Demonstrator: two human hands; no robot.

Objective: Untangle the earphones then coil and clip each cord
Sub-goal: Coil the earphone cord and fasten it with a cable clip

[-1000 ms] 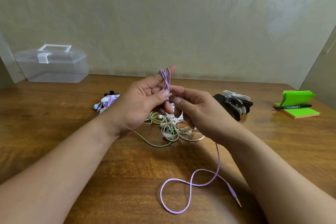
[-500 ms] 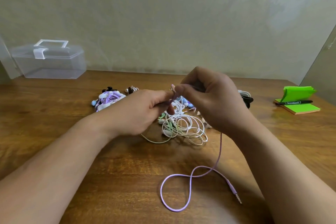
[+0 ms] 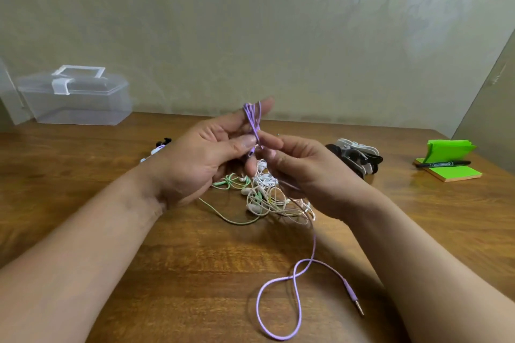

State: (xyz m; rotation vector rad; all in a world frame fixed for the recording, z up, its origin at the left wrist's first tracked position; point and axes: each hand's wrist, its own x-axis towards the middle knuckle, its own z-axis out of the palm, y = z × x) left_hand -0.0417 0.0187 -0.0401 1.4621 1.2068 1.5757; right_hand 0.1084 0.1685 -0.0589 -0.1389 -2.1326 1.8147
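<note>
Purple cord (image 3: 252, 120): upper part is gathered into a narrow bundle of loops standing upright, raised above the table (image 3: 195, 273). I see the bundle lying along the extended fingers of the left hand (image 3: 206, 159), with the L thumb clamping it at its lower end. The right hand (image 3: 312, 175) meets it just below that thumb; R thumb and forefinger are closed together on the strand, other fingers curled. From the R hand the free length drops to the table, forms a figure-eight loop near the front edge and ends in the jack plug (image 3: 352, 294), lying flat to the right of the loop. Directly under both hands, on the table, sits a tangle of white and green earphones (image 3: 267, 198), not touched by either hand. Behind the L hand, partly hidden: a coiled set (image 3: 160, 146). Right of the R hand: pile of black and white clips (image 3: 356, 159). Far right: green note pad (image 3: 457, 172) w/ a marker (image 3: 443, 164) on it. Far left, at the wall: clear plastic box (image 3: 78, 97), lid on.
</note>
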